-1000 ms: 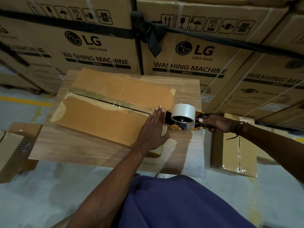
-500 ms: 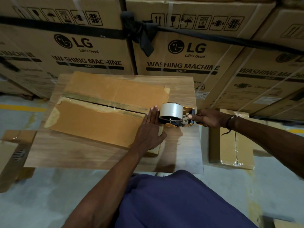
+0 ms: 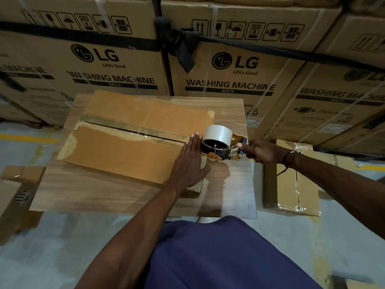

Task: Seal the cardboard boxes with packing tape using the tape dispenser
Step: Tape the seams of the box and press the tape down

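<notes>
Now left hand [image 3: 188, 163] fingers flat on box [image 3: 125, 153], right hand [image 3: 263, 151] fingers around tape dispenser [image 3: 220, 142].

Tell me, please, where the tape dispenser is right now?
The tape dispenser sits at the cardboard box's right end, gripped by the right hand, beside the flat left hand.

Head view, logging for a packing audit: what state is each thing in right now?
Flat brown cardboard box: lies on the wooden table, flaps closed, centre seam still showing a dark gap.
Tape dispenser with white roll: at the box's right end, over the seam.
Left hand: flat, pressing the box top.
Right hand: grips the dispenser's handle.
Smaller taped cardboard box: on the floor, sealed.
</notes>
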A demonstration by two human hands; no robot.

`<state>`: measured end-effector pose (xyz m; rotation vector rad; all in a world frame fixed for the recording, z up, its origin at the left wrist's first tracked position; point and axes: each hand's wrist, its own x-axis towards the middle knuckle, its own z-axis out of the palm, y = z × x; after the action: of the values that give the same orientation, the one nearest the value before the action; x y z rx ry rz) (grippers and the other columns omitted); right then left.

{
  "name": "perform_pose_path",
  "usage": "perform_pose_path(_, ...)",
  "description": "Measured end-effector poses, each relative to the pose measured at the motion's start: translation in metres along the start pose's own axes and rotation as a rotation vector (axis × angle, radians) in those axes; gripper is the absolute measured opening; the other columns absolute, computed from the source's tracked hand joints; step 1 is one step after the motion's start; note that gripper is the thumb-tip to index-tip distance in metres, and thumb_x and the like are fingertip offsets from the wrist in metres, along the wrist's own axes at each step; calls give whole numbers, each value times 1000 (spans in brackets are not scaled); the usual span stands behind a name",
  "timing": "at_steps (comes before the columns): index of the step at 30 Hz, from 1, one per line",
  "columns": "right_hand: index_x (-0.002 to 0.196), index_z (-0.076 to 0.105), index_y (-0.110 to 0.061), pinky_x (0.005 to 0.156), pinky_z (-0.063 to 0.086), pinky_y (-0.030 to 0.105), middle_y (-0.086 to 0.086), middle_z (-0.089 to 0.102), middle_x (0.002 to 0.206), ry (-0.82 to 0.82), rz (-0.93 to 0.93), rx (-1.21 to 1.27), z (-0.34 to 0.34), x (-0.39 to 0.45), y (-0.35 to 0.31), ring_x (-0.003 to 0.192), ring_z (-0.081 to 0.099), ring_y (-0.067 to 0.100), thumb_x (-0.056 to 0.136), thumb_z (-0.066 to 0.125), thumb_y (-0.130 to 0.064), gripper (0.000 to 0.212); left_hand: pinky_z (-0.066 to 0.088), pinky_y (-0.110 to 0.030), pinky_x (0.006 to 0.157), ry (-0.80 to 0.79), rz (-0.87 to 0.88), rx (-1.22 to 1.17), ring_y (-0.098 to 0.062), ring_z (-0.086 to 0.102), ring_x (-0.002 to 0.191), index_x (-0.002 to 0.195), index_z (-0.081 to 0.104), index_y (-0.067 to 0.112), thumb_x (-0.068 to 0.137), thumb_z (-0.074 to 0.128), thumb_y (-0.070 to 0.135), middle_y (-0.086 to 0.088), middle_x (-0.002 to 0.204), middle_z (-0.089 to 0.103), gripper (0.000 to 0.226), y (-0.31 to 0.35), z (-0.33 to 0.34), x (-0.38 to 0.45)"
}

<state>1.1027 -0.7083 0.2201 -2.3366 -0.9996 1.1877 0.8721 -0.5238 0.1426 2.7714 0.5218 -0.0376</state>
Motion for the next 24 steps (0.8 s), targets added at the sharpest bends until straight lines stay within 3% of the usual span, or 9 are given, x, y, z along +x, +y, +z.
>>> perform_pose_path(3,80,59,-13,49,37,20,7,47,68,1,-2,25,1,-1,-1,62,38,23,71,36,-100,91,10,-43,129,5,2,-2,-21,-17,158,162,-12,6,91,39,61,-10,171,-16,103,0,0,0)
perform_pose_path(6,70,51,-16,52,37,26,5,46,63,6,2,23,4,-1,-3,57,38,21,72,35,-100,86,10,-43,129,-2,-4,0,-21,-16,158,162,-13,6,91,41,60,-10,171,-16,104,0,0,0)
perform_pose_path(10,72,53,-17,56,41,30,3,51,63,77,43,13,6,3,8,54,44,19,78,34,-97,82,9,-43,129,-3,0,16,-22,-16,158,162,-12,6,92,41,59,-9,171,-16,102,0,-1,-1)
perform_pose_path(12,81,64,-22,68,44,35,-1,60,68,171,34,-29,0,0,28,64,57,19,81,32,-96,80,9,-43,129,11,10,39,-22,-15,158,162,-7,5,93,42,58,-11,171,-14,101,0,0,-5)
perform_pose_path(14,91,70,-13,64,42,32,0,59,63,218,77,48,0,-8,51,60,56,19,85,33,-91,87,7,-41,129,13,19,52,-22,-15,158,163,-6,4,93,43,57,-11,171,-14,100,0,1,-8)
perform_pose_path(15,86,68,-4,60,39,29,0,53,56,227,102,81,1,-10,60,53,49,18,89,34,-85,88,7,-41,129,18,12,52,-21,-15,158,163,-6,4,93,43,57,-11,171,-13,100,0,2,-7)
perform_pose_path(17,71,58,-8,58,37,31,1,46,51,254,129,122,14,-13,67,48,40,19,91,35,-81,79,7,-41,129,25,0,57,-21,-15,158,163,-5,4,93,43,57,-11,171,-13,100,0,3,-6)
perform_pose_path(21,57,47,-19,64,39,36,3,52,53,356,171,138,43,7,64,54,49,25,87,29,-91,81,8,-41,129,25,6,63,-21,-15,158,163,-4,5,92,44,57,-10,172,-12,101,2,3,-5)
perform_pose_path(24,58,51,-14,60,41,38,9,58,59,462,213,87,67,20,60,61,56,30,81,22,-96,90,10,-42,129,20,-7,64,-20,-16,158,163,-6,5,93,43,57,-9,171,-15,100,0,3,-5)
